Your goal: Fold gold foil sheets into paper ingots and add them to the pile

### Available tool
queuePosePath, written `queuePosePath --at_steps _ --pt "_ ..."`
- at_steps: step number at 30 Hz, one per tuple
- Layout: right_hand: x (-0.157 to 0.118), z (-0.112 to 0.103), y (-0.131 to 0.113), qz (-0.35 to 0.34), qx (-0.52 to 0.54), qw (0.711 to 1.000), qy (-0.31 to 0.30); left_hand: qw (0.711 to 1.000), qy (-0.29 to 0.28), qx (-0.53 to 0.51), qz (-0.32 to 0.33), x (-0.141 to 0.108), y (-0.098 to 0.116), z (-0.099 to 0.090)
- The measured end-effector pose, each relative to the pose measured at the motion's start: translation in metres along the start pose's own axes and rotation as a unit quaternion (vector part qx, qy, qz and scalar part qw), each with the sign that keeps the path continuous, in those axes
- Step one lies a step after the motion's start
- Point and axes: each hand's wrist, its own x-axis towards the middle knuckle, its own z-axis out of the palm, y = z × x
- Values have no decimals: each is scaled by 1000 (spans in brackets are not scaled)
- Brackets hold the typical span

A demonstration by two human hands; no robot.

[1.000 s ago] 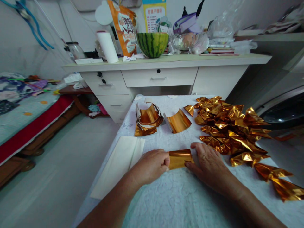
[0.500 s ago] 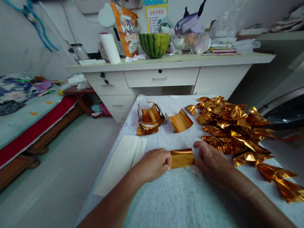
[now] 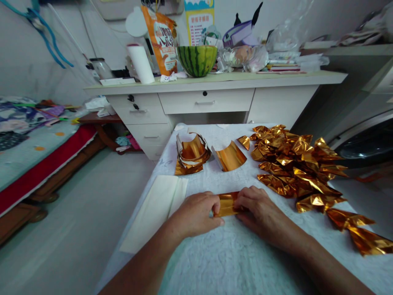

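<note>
A strip of gold foil paper lies on the cloth-covered table between my two hands. My left hand pinches its left end, thumb below and fingers curled above. My right hand has its fingers closed over the right end, hiding that edge. Beyond them stands a curled roll of gold foil sheets, with one curved gold sheet beside it. Flat white paper rests left of my left hand. Folded gold foil pieces are heaped on the right.
A white desk stands behind the table, bearing a half watermelon, an orange snack bag and a white paper roll. To the left is a bed; a washing machine stands at the right.
My right hand has moved left along the foil strip and now covers its right end. My left thumb has shifted downward. The view has moved slightly.
</note>
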Motion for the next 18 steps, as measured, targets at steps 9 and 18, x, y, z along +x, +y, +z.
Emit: queuePosePath --at_steps 9,18 --pt "2 1 4 -20 -6 1000 -4 999 26 23 7 2 6 2" --pt "2 4 7 -38 -7 999 19 992 92 50 74 4 7 2"
